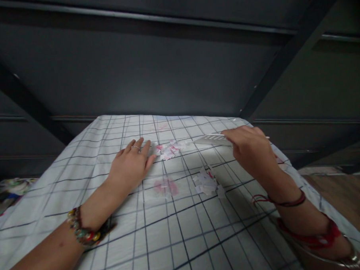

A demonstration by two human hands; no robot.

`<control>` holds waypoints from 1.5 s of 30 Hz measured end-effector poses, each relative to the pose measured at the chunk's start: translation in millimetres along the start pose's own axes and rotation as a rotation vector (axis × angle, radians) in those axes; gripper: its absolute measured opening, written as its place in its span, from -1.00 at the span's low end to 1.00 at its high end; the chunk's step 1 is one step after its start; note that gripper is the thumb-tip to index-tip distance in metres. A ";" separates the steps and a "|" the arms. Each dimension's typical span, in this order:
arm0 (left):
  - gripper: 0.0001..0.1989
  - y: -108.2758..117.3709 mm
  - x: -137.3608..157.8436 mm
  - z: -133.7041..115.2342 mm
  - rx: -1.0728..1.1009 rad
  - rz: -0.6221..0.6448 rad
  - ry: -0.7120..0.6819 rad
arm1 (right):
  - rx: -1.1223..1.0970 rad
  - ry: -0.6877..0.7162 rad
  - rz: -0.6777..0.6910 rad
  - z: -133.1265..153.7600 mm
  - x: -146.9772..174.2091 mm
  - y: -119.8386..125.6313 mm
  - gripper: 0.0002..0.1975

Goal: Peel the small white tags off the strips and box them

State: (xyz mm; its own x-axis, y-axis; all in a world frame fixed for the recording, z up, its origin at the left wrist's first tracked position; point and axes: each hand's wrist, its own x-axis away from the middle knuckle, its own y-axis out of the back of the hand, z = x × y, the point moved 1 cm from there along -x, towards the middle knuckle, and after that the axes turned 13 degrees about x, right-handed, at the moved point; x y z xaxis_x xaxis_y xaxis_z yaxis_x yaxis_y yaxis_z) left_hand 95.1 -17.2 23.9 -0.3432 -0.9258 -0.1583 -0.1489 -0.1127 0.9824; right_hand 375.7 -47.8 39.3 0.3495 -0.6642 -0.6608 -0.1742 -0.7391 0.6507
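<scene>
My left hand [129, 165] lies flat on the checked cloth, fingers spread, its fingertips beside a small heap of torn paper scraps [169, 149] with pink marks. My right hand [254, 149] is closed around a flat, pale strip [211, 139] with a row of slot-like marks; its exact kind is unclear. The strip's far end points left, close to the scraps. Nearer to me is a second heap of white paper scraps [206, 182], touched by neither hand. A pink stain [166, 187] shows on the cloth left of it.
The white cloth with dark grid lines [121, 233] covers the table. Dark grey panels [153, 68] rise right behind its far edge. Low at the left lies a pile of mixed items [16, 186], and brown flooring [337, 195] shows at the right.
</scene>
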 end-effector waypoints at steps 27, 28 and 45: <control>-0.41 -11.3 -2.9 13.2 -0.003 -0.042 -0.106 | -0.162 0.128 0.004 11.3 -1.7 23.9 -0.65; -0.40 -11.5 -2.3 13.1 -0.014 -0.030 -0.082 | -0.187 0.154 -0.020 12.0 -1.4 25.7 -0.65; -0.31 -5.2 -0.3 5.4 -0.020 0.118 0.100 | -0.268 0.324 -0.149 18.3 -6.2 56.3 -0.66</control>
State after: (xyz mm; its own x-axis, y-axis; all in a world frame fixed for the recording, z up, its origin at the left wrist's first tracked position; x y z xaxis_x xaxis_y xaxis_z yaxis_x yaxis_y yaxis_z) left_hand 90.9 -14.4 18.3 -0.2627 -0.9643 -0.0322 -0.0943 -0.0076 0.9955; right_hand 346.8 -87.4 73.2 0.6302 -0.4518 -0.6314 0.1296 -0.7406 0.6593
